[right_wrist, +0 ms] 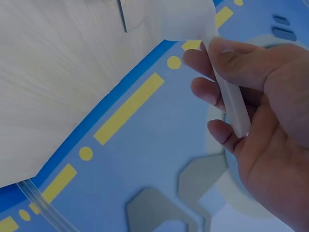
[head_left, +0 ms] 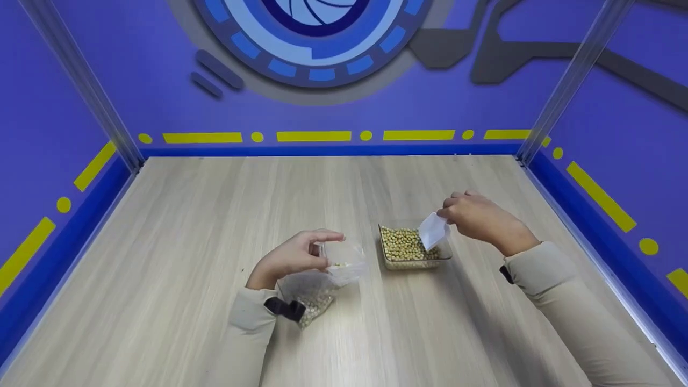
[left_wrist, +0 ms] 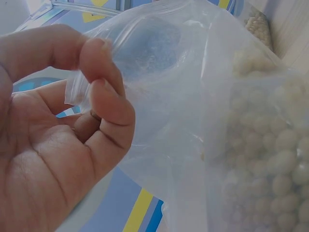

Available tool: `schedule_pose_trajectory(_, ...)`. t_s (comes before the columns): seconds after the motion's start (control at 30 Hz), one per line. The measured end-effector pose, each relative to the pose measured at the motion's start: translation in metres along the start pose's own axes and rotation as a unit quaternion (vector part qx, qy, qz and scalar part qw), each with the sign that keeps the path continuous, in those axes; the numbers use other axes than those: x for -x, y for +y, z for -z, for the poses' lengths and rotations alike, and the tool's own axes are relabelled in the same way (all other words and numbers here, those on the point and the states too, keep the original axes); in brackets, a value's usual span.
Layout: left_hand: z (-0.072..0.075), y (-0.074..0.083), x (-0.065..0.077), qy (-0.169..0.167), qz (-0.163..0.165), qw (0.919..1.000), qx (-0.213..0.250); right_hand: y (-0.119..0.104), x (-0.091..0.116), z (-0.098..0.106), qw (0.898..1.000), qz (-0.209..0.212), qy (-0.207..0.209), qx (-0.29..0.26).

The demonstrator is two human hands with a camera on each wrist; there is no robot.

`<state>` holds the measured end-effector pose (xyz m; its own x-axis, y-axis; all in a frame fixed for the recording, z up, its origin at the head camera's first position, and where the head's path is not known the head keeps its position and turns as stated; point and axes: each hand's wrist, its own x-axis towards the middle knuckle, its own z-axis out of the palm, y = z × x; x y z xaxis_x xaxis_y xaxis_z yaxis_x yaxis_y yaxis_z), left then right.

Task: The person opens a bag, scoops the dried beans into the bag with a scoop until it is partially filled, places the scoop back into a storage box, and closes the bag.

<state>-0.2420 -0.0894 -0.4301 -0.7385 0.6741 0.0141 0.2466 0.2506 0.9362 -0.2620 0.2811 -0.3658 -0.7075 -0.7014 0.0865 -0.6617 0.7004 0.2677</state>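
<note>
A clear zip bag (head_left: 310, 298) with small round beans in its lower part hangs from my left hand (head_left: 290, 255). Thumb and fingers pinch the bag near its mouth, as the left wrist view shows, where the beans (left_wrist: 270, 159) bulge behind the film. To the right, a clear rectangular container (head_left: 414, 265) stands on the table, filled with yellowish round beans (head_left: 402, 244). My right hand (head_left: 478, 217) grips a white scoop (head_left: 432, 232) by its handle. The scoop's front edge dips into the beans at the container's right side; how much it carries is hidden.
The wood-grain table (head_left: 188, 242) is bounded by a blue back wall (head_left: 344, 115) and side walls with yellow markings. Metal posts (head_left: 575, 75) rise at the back corners.
</note>
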Motion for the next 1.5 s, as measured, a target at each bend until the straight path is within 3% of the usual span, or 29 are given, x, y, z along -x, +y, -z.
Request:
schedule_pose_trajectory(0.37,0.001,0.002,0.001,-0.001,-0.006,0.9999,-0.012,-0.017,-0.005,0.0,0.994,-0.025,-0.07,0.084)
schedule_pose_trajectory(0.7,0.0,0.001,0.001,0.002,-0.006,0.9999,-0.012,-0.021,-0.01,-0.001,0.988,0.004,-0.014,0.153)
schedule_pose_trajectory(0.9,0.001,-0.001,0.001,0.007,0.0,0.9998,-0.016,-0.027,-0.011,-0.004,0.983,-0.002,-0.024,0.182)
schedule_pose_trajectory(1.17,0.001,0.0,0.002,0.01,0.003,0.9997,-0.022,-0.03,-0.012,-0.009,0.987,-0.024,-0.048,0.154)
schedule_pose_trajectory(1.37,0.001,0.001,0.002,0.005,0.0,0.9996,-0.027,-0.024,-0.009,-0.012,0.992,-0.017,-0.05,0.115)
schedule_pose_trajectory(1.5,0.001,0.002,0.002,0.004,0.001,0.9995,-0.03,-0.015,-0.007,-0.014,0.997,-0.015,-0.055,0.051)
